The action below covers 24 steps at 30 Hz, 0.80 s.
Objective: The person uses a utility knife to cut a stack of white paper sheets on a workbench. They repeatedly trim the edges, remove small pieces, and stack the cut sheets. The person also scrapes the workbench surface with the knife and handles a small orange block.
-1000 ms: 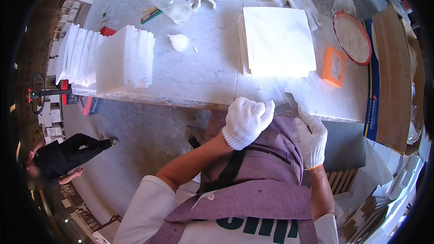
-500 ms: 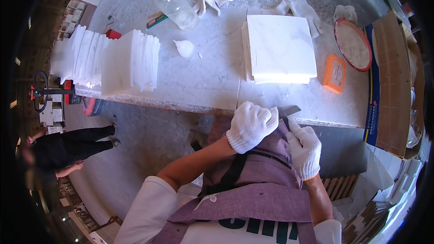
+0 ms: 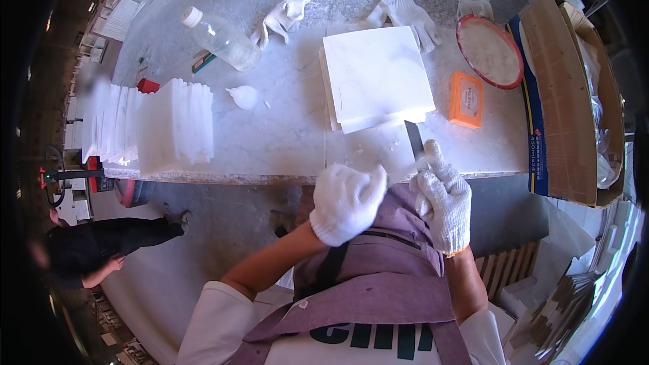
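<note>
My left hand (image 3: 350, 204), in a white knitted glove, is curled closed just below the table's front edge; whatever its fingers hold, if anything, is hidden, and a small whitish blur shows beside them. To its right, my right hand (image 3: 443, 206), gloved the same way, grips a flat dark metal blade (image 3: 413, 138). The blade points away from me, over the table edge toward a stack of square white marble tiles (image 3: 378, 74). Below both hands is my purple apron (image 3: 378, 287).
On the marble-topped table (image 3: 284, 142) are upright white tiles (image 3: 176, 125), a clear bottle (image 3: 226, 44), a white squeeze bulb (image 3: 243, 97), loose gloves (image 3: 284, 17), an orange box (image 3: 466, 100) and a red-rimmed round dish (image 3: 490, 53). A cardboard box (image 3: 564, 94) stands right. A person (image 3: 101, 250) is at left.
The blade has swung from pointing right to pointing away from me over the table. My hands have moved apart, the left one down and leftward. The view has shifted slightly.
</note>
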Motion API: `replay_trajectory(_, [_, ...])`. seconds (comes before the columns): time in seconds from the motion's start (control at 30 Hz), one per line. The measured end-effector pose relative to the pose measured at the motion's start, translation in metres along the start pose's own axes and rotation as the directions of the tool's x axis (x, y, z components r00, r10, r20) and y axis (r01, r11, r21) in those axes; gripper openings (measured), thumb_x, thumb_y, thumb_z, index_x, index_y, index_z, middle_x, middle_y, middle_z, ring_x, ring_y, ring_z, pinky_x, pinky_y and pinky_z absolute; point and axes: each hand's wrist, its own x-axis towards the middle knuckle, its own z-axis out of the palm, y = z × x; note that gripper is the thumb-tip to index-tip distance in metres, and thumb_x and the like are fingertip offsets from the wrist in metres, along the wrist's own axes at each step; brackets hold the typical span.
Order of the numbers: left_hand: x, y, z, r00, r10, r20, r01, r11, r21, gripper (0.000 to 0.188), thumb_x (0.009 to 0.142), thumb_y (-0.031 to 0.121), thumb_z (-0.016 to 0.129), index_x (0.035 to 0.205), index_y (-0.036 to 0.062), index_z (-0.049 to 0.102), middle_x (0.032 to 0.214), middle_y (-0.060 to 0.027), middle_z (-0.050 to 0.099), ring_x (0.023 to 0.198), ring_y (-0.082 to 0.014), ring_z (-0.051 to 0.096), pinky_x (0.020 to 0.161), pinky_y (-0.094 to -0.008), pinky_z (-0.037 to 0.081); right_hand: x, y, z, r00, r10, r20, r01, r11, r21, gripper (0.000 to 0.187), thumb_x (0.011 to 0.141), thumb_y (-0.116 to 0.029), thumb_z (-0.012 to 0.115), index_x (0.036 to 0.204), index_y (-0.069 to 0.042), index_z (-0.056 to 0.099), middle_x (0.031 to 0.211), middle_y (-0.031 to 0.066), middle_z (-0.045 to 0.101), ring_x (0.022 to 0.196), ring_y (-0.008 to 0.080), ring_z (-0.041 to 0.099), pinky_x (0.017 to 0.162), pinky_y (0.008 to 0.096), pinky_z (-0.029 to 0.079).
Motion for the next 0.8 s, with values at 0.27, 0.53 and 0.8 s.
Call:
replay_trajectory(0.27, [0.022, 0.006, -0.011, 0.992, 0.039, -0.119, -0.024, 0.992, 0.122, 0.021, 0.084, 0.014, 0.065, 0.104, 0.0055, 0.063, 0.065, -0.0045, 0.053, 0.054, -0.0222, 0.053, 0.052, -0.0415, 0.041, 0.004, 0.000, 0.001, 0.983, -0.183, -0.028, 0.174, 0.964, -0.200, 0.051, 0.092, -0.014, 0.056, 0.140, 0.002, 0.050, 0.070, -0.0043, 0.053, 0.055, 0.0055, 0.043, 0.058, 0.0216, 0.041])
replay_trajectory(0.53, [0.072, -0.008, -0.025, 0.967, 0.140, -0.214, -0.113, 0.985, 0.132, 0.012, 0.081, 0.018, 0.058, 0.082, 0.0071, 0.063, 0.071, -0.0026, 0.053, 0.058, -0.0189, 0.051, 0.054, -0.0386, 0.041, 0.024, 0.001, -0.025, 0.648, -0.701, 0.299, 0.723, 0.441, -0.532, 0.047, 0.101, -0.010, 0.047, 0.146, 0.002, 0.041, 0.078, -0.0015, 0.044, 0.061, 0.0040, 0.036, 0.051, 0.0192, 0.031])
replay_trajectory(0.8, [0.112, -0.016, -0.020, 0.975, 0.016, -0.222, -0.007, 0.999, 0.040, 0.011, 0.075, 0.015, 0.063, 0.080, 0.0065, 0.059, 0.077, -0.0087, 0.056, 0.066, -0.0275, 0.056, 0.062, -0.0418, 0.042, 0.055, 0.015, -0.092, 0.928, -0.369, -0.046, 0.370, 0.929, 0.012, 0.044, 0.103, -0.013, 0.042, 0.146, -0.003, 0.040, 0.080, -0.0013, 0.045, 0.060, 0.0047, 0.040, 0.052, 0.0203, 0.037])
